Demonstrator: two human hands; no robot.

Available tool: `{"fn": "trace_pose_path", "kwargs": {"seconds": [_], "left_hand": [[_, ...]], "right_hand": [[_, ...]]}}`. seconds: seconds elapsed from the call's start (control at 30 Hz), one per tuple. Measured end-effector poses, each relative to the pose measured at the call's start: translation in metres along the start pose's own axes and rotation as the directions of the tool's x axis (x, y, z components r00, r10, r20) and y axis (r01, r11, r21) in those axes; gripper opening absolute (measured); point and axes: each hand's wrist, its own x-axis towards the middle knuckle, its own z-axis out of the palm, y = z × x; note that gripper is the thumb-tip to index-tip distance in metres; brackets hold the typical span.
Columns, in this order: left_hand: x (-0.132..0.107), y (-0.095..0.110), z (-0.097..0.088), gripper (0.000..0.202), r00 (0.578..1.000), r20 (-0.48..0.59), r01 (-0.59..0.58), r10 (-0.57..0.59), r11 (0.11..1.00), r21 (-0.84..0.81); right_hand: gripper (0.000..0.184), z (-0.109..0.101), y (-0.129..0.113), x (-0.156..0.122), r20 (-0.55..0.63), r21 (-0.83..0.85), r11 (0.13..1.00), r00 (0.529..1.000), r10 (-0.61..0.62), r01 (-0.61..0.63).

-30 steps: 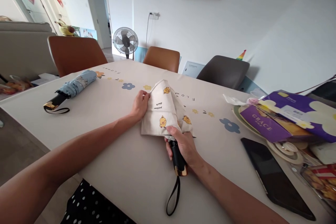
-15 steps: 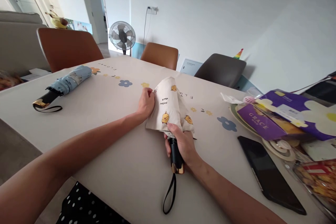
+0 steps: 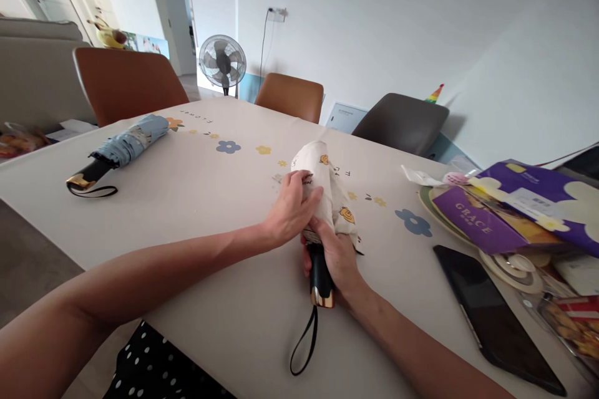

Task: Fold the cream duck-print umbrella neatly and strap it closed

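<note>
A cream folding umbrella (image 3: 322, 181) printed with yellow ducks lies on the table (image 3: 210, 224) in front of me, its canopy gathered close round the shaft. My right hand (image 3: 337, 257) is closed round its black handle, whose gold end and black wrist strap (image 3: 304, 343) point toward me. My left hand (image 3: 292, 207) lies over the near part of the canopy, fingers curled onto the cloth and pressing it against the shaft.
A folded blue umbrella (image 3: 121, 149) with a black handle lies at the far left. A black phone (image 3: 491, 315) rests at the right, beside purple boxes (image 3: 505, 212) on a plate and a snack packet. Chairs (image 3: 126, 84) line the table's far side.
My left hand has moved right, from the canopy's left edge onto its middle. The cloth, spread wide before, is now wrapped narrow round the shaft. The right hand stays on the handle.
</note>
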Motion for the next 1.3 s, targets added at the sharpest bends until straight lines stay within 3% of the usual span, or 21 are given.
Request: {"fn": "trace_pose_path", "kwargs": {"seconds": [0.2, 0.3, 0.47, 0.6, 0.7, 1.07, 1.3], "left_hand": [[0.003, 0.009, -0.003, 0.038, 0.982, 0.001, 0.186, -0.187, 0.973, -0.140], [0.001, 0.016, -0.008, 0.033, 0.957, 0.097, 0.290, -0.274, 0.922, -0.257], [0.004, 0.015, -0.013, 0.035, 0.887, 0.363, 0.447, -0.285, 0.727, -0.521], [0.011, 0.005, -0.013, 0.037, 0.844, 0.444, 0.532, -0.300, 0.568, -0.628], [0.015, 0.001, -0.013, 0.038, 0.829, 0.472, 0.558, -0.301, 0.507, -0.657], [0.016, 0.007, -0.015, 0.034, 0.861, 0.407, 0.509, -0.305, 0.537, -0.673], [0.015, 0.008, -0.016, 0.034, 0.852, 0.388, 0.522, -0.351, 0.515, -0.680]], "right_hand": [[0.042, 0.000, 0.000, -0.001, 0.017, -0.029, 0.999, 1.000, -0.022, 0.023], [0.040, 0.000, 0.002, -0.001, 0.037, -0.032, 0.999, 0.999, -0.015, 0.016], [0.038, -0.001, 0.002, -0.002, 0.089, -0.055, 0.998, 0.996, -0.020, 0.025], [0.039, -0.003, 0.003, -0.001, 0.149, -0.049, 0.998, 0.988, -0.029, 0.037], [0.039, -0.003, 0.003, -0.001, 0.162, -0.056, 0.998, 0.987, -0.017, 0.027], [0.041, 0.000, 0.004, -0.002, 0.099, -0.055, 0.998, 0.995, -0.016, 0.022], [0.041, -0.001, 0.000, 0.000, 0.155, -0.047, 0.999, 0.988, 0.011, -0.003]]}}
